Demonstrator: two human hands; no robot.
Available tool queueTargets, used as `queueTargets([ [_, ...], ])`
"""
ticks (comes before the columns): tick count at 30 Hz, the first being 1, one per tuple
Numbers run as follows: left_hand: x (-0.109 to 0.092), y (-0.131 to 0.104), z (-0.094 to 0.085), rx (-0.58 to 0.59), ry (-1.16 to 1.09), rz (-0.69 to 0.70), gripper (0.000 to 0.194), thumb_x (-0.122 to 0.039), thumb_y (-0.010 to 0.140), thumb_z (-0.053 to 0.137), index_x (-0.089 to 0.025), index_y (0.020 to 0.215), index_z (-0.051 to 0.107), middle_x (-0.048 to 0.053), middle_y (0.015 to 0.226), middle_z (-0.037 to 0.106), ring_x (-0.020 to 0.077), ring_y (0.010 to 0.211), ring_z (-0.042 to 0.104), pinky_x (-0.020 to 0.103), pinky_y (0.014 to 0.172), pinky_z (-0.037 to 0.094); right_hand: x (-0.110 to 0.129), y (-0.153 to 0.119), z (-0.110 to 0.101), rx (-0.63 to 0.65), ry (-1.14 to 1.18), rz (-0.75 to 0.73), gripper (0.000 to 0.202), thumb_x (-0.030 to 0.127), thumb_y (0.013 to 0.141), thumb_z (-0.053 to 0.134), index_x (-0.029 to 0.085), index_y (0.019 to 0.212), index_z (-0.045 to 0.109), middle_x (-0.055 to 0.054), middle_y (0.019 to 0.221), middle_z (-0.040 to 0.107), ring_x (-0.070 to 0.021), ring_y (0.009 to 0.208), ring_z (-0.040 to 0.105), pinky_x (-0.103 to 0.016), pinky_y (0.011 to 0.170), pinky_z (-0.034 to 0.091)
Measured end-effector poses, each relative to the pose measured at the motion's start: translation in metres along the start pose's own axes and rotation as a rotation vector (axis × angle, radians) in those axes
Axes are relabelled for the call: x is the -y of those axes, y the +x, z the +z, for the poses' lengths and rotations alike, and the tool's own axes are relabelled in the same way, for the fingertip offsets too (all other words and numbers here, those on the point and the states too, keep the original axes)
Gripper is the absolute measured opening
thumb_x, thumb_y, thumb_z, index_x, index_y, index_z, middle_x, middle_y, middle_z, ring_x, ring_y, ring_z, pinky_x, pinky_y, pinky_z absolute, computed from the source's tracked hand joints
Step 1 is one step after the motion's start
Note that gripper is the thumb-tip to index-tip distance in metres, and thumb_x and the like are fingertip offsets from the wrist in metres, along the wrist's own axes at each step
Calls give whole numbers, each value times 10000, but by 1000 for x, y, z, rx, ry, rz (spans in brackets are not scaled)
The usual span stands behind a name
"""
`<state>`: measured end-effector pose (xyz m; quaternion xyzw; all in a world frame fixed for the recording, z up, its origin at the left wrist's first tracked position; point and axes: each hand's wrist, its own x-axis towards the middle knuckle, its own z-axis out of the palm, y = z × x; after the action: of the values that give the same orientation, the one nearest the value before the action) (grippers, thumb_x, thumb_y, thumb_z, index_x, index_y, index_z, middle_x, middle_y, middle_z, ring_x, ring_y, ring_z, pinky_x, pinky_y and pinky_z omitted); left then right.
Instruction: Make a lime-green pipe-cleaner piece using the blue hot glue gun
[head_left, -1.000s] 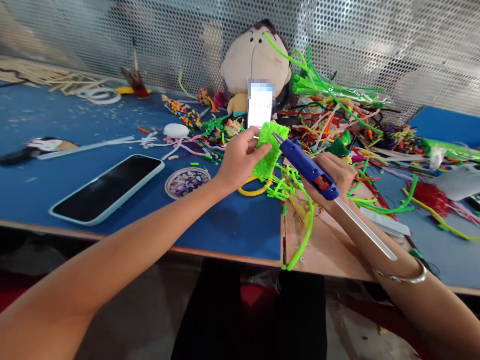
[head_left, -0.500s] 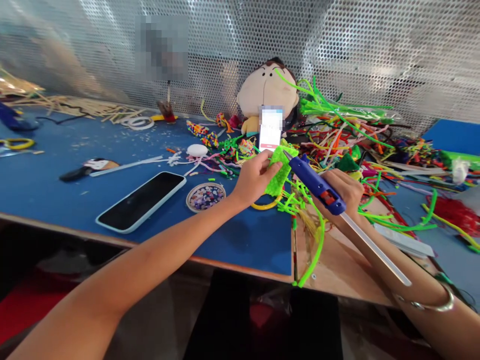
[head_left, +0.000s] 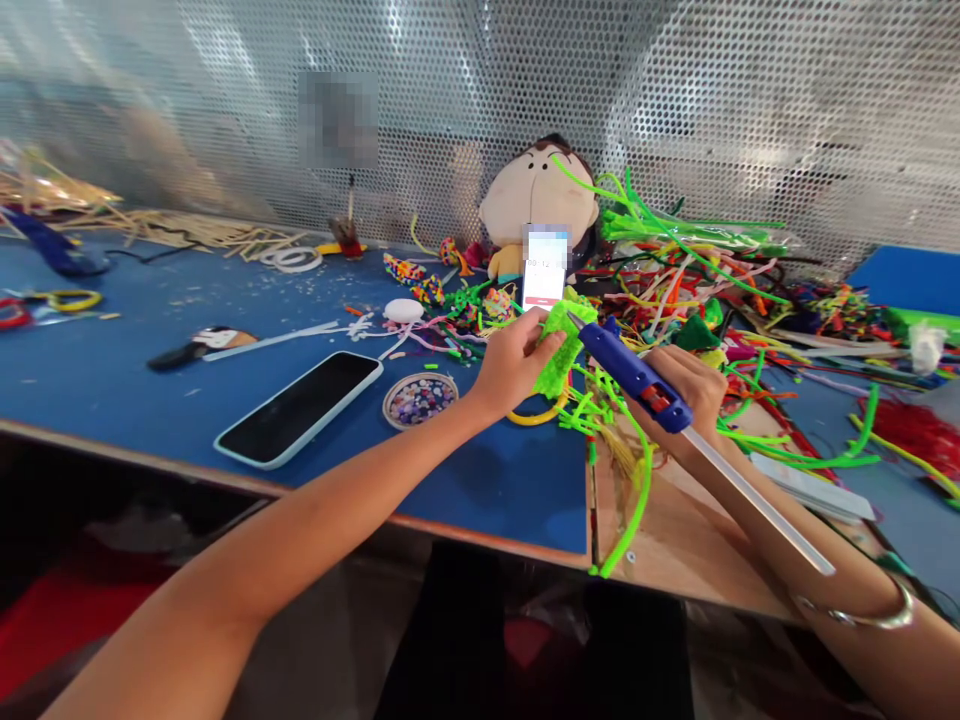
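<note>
Head view: pinches a green fuzzy piece (head_left: 556, 368) between the fingers of the left hand (head_left: 510, 370), above the surface (head_left: 480, 490) and in front of a lit phone (head_left: 545, 278). Grips a blue glue gun (head_left: 634, 373) in the clenched fingers of the right hand (head_left: 690, 385), with the nozzle at the upper part of the piece; cannot tell if touching. Shows a yellow ring (head_left: 537, 417) just below, a dish of beads (head_left: 421, 400) and a dark phone (head_left: 300, 410) to the left, a plush doll (head_left: 538, 190) behind, and tangled pipe cleaners (head_left: 675, 285) to the right.
</note>
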<state>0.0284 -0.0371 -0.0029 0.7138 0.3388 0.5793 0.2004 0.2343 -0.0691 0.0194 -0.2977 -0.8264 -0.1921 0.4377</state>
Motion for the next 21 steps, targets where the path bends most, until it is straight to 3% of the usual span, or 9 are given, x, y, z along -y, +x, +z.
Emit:
queueTargets([
  [9, 6, 2, 0, -34, -14, -17, 314, -507, 846, 534, -200, 908, 553, -39, 533, 519, 102, 490, 481, 235, 469, 361, 1, -1, -2, 21, -22, 2, 174, 257, 797, 531, 226, 670, 417, 16, 566, 434, -127, 515, 427, -265, 505, 349],
  [16, 7, 2, 0, -26, -10, -27, 309, -500, 855, 521, -203, 939, 535, -40, 545, 521, 107, 500, 488, 241, 475, 364, 4, 1, -5, 12, 5, -31, 174, 166, 817, 495, 225, 678, 408, 18, 556, 415, -129, 503, 399, -267, 500, 324],
  [21, 5, 2, 0, -23, -8, -3, 302, -497, 861, 509, -204, 929, 534, -38, 557, 527, 107, 515, 497, 239, 489, 374, 5, 1, -6, 8, -3, -31, 190, 187, 819, 503, 230, 679, 382, 17, 546, 390, -136, 495, 389, -278, 489, 308],
])
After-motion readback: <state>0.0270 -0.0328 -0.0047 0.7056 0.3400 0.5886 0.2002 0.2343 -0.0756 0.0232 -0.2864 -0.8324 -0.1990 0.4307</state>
